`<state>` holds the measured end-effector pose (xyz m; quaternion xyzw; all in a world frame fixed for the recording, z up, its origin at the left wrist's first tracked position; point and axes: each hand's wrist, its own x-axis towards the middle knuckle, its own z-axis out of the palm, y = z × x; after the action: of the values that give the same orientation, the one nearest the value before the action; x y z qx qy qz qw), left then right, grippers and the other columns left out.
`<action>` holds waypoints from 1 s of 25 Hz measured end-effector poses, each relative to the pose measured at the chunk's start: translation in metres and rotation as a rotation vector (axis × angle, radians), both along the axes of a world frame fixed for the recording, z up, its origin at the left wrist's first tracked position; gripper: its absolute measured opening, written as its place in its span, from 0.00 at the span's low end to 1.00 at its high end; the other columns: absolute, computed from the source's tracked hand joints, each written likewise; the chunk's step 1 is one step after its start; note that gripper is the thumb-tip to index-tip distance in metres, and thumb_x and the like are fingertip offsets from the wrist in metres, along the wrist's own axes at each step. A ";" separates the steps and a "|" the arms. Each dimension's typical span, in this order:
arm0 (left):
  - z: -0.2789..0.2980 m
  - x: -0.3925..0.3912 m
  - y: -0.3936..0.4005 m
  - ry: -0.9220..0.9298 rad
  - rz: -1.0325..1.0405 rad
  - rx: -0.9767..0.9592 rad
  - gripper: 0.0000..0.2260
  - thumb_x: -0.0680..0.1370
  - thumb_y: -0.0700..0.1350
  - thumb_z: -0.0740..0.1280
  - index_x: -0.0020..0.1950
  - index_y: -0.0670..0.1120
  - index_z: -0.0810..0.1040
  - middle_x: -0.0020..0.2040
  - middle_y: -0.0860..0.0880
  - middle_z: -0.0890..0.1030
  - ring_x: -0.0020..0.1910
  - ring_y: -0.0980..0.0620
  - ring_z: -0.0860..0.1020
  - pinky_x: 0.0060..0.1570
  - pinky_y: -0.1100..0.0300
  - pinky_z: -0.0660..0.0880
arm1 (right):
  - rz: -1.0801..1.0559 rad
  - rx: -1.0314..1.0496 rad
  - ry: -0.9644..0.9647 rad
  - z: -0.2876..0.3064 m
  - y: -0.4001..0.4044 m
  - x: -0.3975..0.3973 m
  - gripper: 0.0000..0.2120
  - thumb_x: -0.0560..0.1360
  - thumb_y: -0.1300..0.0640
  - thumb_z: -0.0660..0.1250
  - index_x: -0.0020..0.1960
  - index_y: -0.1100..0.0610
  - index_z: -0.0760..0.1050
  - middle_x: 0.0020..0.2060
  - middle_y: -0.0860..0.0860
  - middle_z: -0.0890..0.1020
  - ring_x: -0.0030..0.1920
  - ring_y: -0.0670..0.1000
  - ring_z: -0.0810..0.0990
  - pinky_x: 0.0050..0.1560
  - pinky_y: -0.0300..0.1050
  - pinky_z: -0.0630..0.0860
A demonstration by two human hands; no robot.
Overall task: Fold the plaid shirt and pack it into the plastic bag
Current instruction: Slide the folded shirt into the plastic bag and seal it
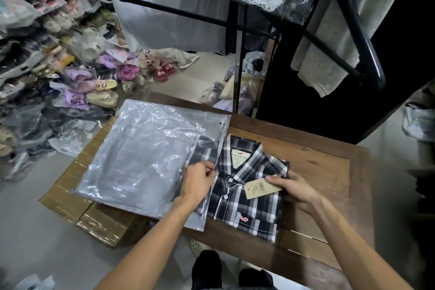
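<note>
1 plaid shirt, 1 plastic bag, 2 hands.

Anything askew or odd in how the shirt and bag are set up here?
Nothing damaged. The folded plaid shirt is only partly in the plastic bag; its paper tag sticks out loose. The left hand pinches the bag's edge, and the right hand holds the shirt's side.

The plaid shirt's neck label reads "HOLLISTER"; below it, "M".
</note>
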<state>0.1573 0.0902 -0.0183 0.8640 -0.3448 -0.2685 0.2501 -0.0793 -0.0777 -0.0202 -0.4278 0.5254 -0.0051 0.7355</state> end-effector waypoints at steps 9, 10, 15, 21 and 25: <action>0.008 0.011 0.006 0.019 -0.037 -0.002 0.11 0.80 0.37 0.68 0.62 0.44 0.81 0.56 0.48 0.85 0.49 0.55 0.84 0.44 0.76 0.76 | -0.058 0.287 -0.179 -0.001 0.025 0.040 0.21 0.75 0.56 0.76 0.66 0.60 0.78 0.59 0.62 0.85 0.66 0.65 0.80 0.72 0.66 0.71; 0.010 0.011 0.006 0.021 -0.044 -0.003 0.11 0.80 0.37 0.68 0.62 0.44 0.80 0.56 0.48 0.85 0.49 0.54 0.84 0.45 0.76 0.76 | 0.039 0.287 -0.145 -0.005 0.026 0.033 0.25 0.73 0.55 0.79 0.67 0.59 0.79 0.62 0.60 0.85 0.71 0.66 0.75 0.76 0.68 0.64; 0.010 0.010 0.007 0.022 -0.079 0.009 0.11 0.81 0.37 0.68 0.62 0.44 0.81 0.57 0.48 0.86 0.46 0.57 0.83 0.45 0.76 0.76 | -0.022 0.344 -0.248 -0.005 0.033 0.031 0.26 0.73 0.63 0.76 0.70 0.67 0.75 0.62 0.64 0.83 0.64 0.62 0.82 0.68 0.61 0.76; 0.025 0.015 0.005 0.034 -0.067 -0.031 0.10 0.80 0.38 0.69 0.62 0.44 0.81 0.54 0.47 0.86 0.41 0.51 0.86 0.43 0.56 0.84 | -0.193 0.376 -0.268 0.005 0.043 0.059 0.22 0.77 0.65 0.71 0.70 0.65 0.74 0.61 0.65 0.84 0.61 0.63 0.84 0.63 0.62 0.80; 0.026 0.019 0.007 0.032 -0.081 -0.032 0.10 0.80 0.39 0.69 0.61 0.44 0.81 0.54 0.47 0.86 0.43 0.50 0.86 0.45 0.56 0.84 | -0.273 0.368 -0.258 0.003 0.046 0.064 0.25 0.75 0.63 0.72 0.71 0.64 0.73 0.61 0.65 0.84 0.62 0.64 0.83 0.65 0.64 0.78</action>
<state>0.1762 0.0971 0.0080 0.8409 -0.3797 -0.2863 0.2583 -0.0158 -0.0315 -0.0171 -0.2079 0.4722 -0.0632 0.8543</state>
